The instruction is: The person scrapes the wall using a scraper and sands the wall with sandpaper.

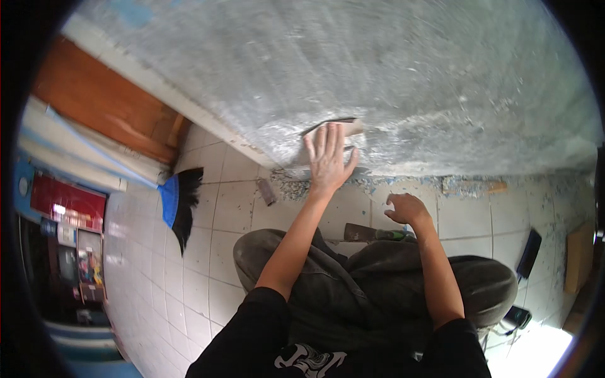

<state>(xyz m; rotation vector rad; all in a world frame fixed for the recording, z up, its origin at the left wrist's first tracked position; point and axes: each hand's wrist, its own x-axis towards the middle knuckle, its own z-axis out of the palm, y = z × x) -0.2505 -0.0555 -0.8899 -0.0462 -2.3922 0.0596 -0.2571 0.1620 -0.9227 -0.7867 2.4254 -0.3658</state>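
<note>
My left hand (328, 160) lies with its fingers stretched flat over a folded piece of sandpaper (354, 127), pressing it against the lower part of the grey wall (391, 75). White dust marks the wall around it. My right hand (406, 208) hangs over the floor in front of my knees, fingers loosely bent and apart, with nothing seen in them. Just below it, a scraper (359, 232) with a wide blade and a green handle rests by my legs. Paint chips (372, 185) litter the foot of the wall.
A broom (170, 200) with a blue head and black bristles leans at the left, near a brown wooden door (107, 94). A small block (266, 192) lies on the tiled floor (230, 217). At the right are a dark brush-like object (529, 253) and a cardboard piece (576, 257).
</note>
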